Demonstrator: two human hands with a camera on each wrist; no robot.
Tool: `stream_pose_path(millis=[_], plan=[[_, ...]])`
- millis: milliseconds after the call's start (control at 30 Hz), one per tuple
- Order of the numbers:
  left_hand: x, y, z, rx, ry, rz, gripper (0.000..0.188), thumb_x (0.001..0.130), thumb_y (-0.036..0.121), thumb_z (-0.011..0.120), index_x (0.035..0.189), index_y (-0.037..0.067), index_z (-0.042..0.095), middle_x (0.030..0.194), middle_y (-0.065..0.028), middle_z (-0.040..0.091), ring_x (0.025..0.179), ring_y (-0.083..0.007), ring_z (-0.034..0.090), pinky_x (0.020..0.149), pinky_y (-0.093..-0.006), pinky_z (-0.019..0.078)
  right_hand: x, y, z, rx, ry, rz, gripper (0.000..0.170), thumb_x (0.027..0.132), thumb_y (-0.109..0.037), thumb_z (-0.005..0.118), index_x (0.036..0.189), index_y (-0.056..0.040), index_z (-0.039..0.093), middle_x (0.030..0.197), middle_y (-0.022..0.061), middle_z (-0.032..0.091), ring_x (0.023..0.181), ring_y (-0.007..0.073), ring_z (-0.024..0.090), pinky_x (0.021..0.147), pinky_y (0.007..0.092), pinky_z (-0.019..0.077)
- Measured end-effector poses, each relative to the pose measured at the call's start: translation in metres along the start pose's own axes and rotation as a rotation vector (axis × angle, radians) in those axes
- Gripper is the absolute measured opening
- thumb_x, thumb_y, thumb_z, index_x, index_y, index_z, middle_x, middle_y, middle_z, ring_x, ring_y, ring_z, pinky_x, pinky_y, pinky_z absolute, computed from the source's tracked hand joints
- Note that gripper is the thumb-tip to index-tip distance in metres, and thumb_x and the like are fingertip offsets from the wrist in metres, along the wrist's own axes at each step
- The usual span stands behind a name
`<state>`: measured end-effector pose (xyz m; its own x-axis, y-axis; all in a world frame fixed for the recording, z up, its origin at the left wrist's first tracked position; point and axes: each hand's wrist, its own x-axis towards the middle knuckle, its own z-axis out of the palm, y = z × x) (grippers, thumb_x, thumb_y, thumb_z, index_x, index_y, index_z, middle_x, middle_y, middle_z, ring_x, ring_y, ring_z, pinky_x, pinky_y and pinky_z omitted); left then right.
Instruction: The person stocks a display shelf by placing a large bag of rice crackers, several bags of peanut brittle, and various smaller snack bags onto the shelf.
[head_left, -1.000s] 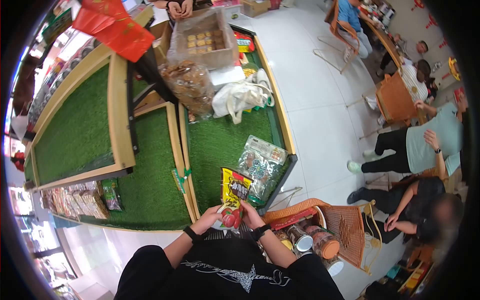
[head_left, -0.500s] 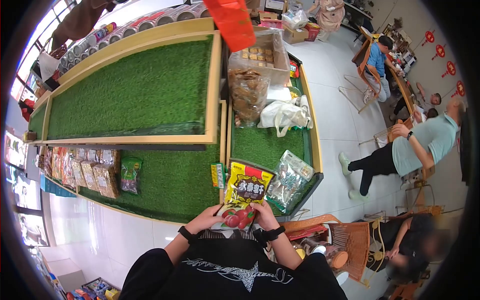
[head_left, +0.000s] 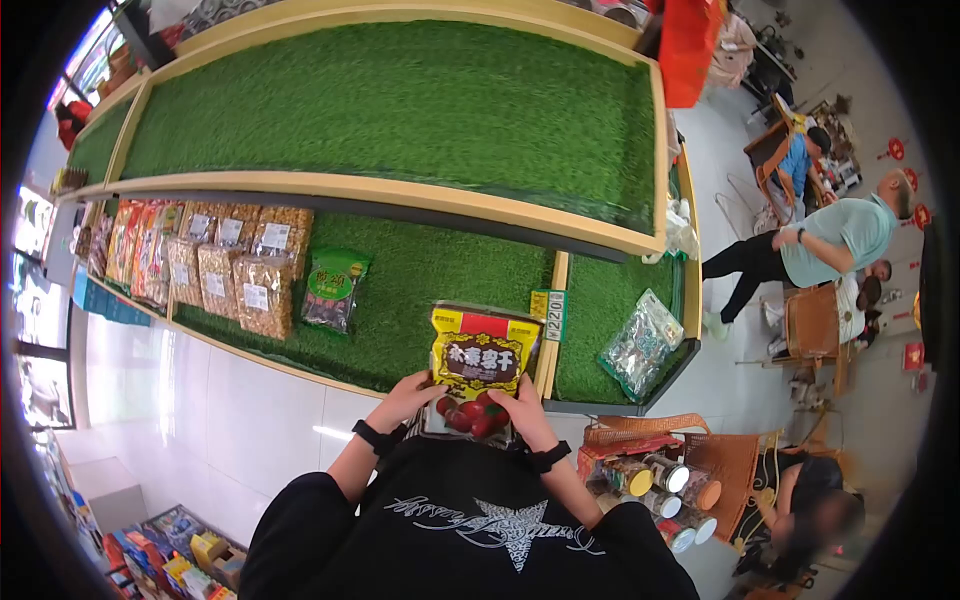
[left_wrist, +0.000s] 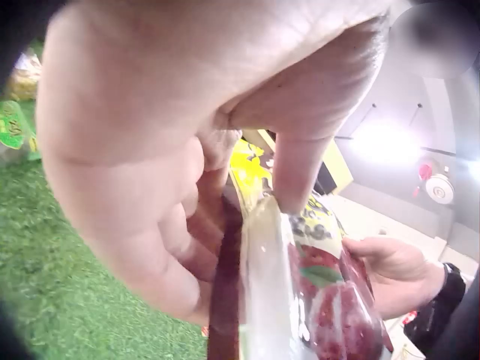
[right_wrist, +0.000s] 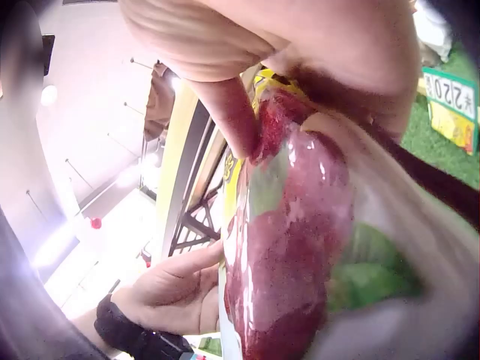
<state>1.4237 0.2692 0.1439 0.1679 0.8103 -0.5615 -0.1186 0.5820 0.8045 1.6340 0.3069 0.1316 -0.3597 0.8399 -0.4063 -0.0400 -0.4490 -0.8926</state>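
Note:
In the head view, a yellow-topped bag of dried fruit (head_left: 478, 362) with red plums printed on its lower half stands upright before the person's chest. Its left edge is gripped by the left hand (head_left: 408, 398), thumb on the front. On the opposite edge the right hand (head_left: 530, 418) holds the bag the same way. The left wrist view shows the left fingers (left_wrist: 176, 247) curled behind the bag and the thumb pressing its printed face. From the right wrist view, the right thumb (right_wrist: 231, 120) pushes against the glossy plum picture (right_wrist: 292, 232).
Beyond the hands runs a turf-lined display shelf (head_left: 400, 110) with wooden rims. Packaged nuts (head_left: 262, 285), a green-topped bag (head_left: 335, 290) and a 220 price tag (head_left: 549, 316) lie on the lower tier. A clear packet (head_left: 640, 345) is at right, above lidded jars (head_left: 665, 490) by a wicker chair.
The view has swung left, so the shelf and its goods now sit farther right. Both hands keep their hold on the bag, whose front has turned more squarely to the head camera.

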Motion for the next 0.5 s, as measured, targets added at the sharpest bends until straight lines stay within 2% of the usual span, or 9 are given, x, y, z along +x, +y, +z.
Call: stream_pose_path(millis=[167,233,400,433,467,500], plan=[[-0.017,-0.044,-0.045,0.014,0.105,-0.019,0.025,0.081,0.016,0.055,0.098,-0.002,0.055,0.080,0.0013,0.055,0.067,-0.0062,0.046,0.059,-0.0204,0.0390,0.010,0.007,0.035,-0.078,-0.119,0.067,0.041,0.075,0.000,0.055,0.113,0.0022,0.040,0.107,0.0098,0.052,0.098,0.0166,0.050,0.086,0.0290,0.0402],[-0.018,-0.056,-0.055,-0.070,0.103,0.016,0.026,0.081,0.018,0.055,0.099,0.000,0.054,0.084,-0.0011,0.056,0.072,-0.0070,0.048,0.063,-0.0207,0.0410,0.020,0.014,0.041,-0.079,-0.248,0.105,0.041,0.076,0.002,0.053,0.115,0.0008,0.041,0.109,0.0070,0.052,0.098,0.0154,0.049,0.086,0.0279,0.0392],[-0.014,-0.084,-0.076,-0.094,0.160,-0.039,0.018,0.082,0.016,0.051,0.092,0.001,0.053,0.077,0.0008,0.053,0.065,-0.0067,0.047,0.058,-0.0208,0.0400,0.036,0.033,0.056,-0.054,-0.292,0.228,0.040,0.077,0.001,0.049,0.116,-0.0003,0.042,0.111,0.0069,0.051,0.103,0.0165,0.048,0.091,0.0290,0.0363],[-0.014,-0.086,-0.078,-0.136,0.190,-0.070,0.018,0.083,0.016,0.050,0.092,0.001,0.053,0.076,0.0009,0.052,0.065,-0.0065,0.046,0.057,-0.0205,0.0393,0.041,0.040,0.057,-0.009,-0.304,0.304,0.040,0.078,0.000,0.048,0.117,-0.0007,0.041,0.113,0.0072,0.051,0.105,0.0170,0.047,0.091,0.0294,0.0357],[-0.015,-0.088,-0.080,-0.188,0.183,-0.083,0.027,0.083,0.017,0.050,0.102,-0.002,0.051,0.077,0.0001,0.053,0.066,-0.0068,0.047,0.059,-0.0210,0.0400,0.045,0.046,0.057,0.038,-0.314,0.379,0.041,0.078,0.000,0.048,0.118,-0.0011,0.041,0.114,0.0076,0.050,0.106,0.0176,0.047,0.092,0.0297,0.0351],[-0.016,-0.085,-0.080,-0.185,0.181,-0.086,0.027,0.083,0.017,0.050,0.102,-0.002,0.051,0.077,0.0001,0.053,0.066,-0.0068,0.047,0.059,-0.0210,0.0400,0.046,0.051,0.058,0.042,-0.310,0.380,0.041,0.078,0.000,0.048,0.118,-0.0011,0.041,0.114,0.0076,0.050,0.106,0.0176,0.047,0.092,0.0297,0.0351]])
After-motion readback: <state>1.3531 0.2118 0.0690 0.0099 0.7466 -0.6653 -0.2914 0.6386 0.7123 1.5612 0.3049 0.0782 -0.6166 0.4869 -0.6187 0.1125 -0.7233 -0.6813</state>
